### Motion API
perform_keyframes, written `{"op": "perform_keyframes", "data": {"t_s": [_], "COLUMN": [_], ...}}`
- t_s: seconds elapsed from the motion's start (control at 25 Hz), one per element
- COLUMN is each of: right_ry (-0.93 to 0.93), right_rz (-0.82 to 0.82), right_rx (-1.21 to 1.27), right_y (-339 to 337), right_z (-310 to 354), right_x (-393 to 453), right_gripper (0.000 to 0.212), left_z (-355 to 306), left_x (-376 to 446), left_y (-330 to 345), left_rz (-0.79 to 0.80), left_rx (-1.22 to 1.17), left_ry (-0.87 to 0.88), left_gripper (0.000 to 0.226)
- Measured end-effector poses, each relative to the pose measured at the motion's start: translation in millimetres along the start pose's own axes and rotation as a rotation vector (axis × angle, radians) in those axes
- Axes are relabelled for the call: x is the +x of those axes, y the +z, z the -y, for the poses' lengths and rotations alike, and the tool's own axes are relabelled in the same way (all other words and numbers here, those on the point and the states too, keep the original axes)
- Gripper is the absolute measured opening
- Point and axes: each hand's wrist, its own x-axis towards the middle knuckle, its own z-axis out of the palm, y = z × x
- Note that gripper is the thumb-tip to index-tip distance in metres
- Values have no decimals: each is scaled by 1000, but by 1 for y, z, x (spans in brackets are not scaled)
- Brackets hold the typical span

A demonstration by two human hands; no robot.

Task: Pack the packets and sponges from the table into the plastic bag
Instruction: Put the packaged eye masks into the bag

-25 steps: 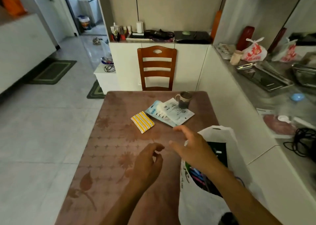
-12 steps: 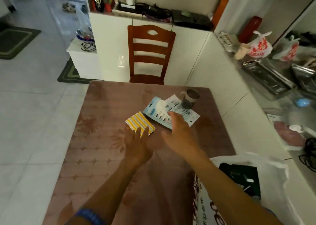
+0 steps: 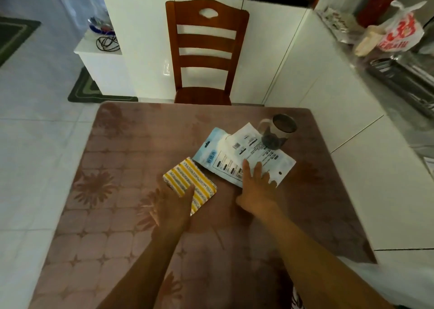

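A yellow-and-white striped sponge [image 3: 191, 182] lies in the middle of the brown table [image 3: 122, 214]. My left hand [image 3: 172, 209] rests on its near corner, fingers spread flat. Two overlapping white-and-blue packets [image 3: 234, 153] lie to the sponge's right. My right hand [image 3: 256, 190] lies flat on their near edge, fingers apart, thumb on the table. Neither hand has closed on anything. Of the plastic bag only a white strip [image 3: 399, 283] shows at the lower right.
A glass mug [image 3: 278, 130] with dark contents stands on the far edge of the packets. A wooden chair [image 3: 205, 50] is at the table's far side. White cabinets run along the right, with a red-printed bag [image 3: 399, 30] and metal trays on the counter.
Both hands reached forward from the near table. The left now touches the sponge, the right lies on the packets. The view tilted forward, and the bag slid almost out of frame.
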Motion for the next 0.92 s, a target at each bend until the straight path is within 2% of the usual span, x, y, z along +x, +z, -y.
{"op": "perform_keyframes", "data": {"t_s": [0.08, 0.2, 0.28, 0.36, 0.52, 0.64, 0.72, 0.8, 0.88, 0.92], "right_ry": [8, -10, -97, -135, -198, -328, -368, -463, -553, -545], "right_rz": [-77, -243, -336, -334, -249, -258, -282, -130, 121, 119], "right_rx": [-6, -95, -146, -94, 30, 97, 198, 347, 377, 369], "right_y": [9, 11, 8, 1, -3, 12, 19, 16, 0, -11], "right_z": [9, 12, 11, 9, 15, 46, 64, 68, 64, 58], "right_x": [11, 23, 24, 18, -11, -45, -58, -65, -65, -61], "right_gripper": [96, 63, 37, 19, 21, 21, 20, 20, 19, 20], "left_z": [1, -9, -13, -20, -24, -26, -27, -22, -11, -8], "left_x": [-4, -15, -19, -25, -25, -28, -34, -35, -27, -24], "left_y": [10, 9, 6, 1, -7, -9, -13, -14, -9, -6], "left_rz": [15, 114, 184, 246, 379, 441, 400, 305, 214, 189], "left_rx": [46, 2, -35, -169, -555, -675, -638, -559, -549, -545], "left_ry": [71, 95, 87, 68, -107, -144, -142, -148, -171, -151], "left_gripper": [80, 68, 65, 56, 35, 49, 61, 59, 62, 71]}}
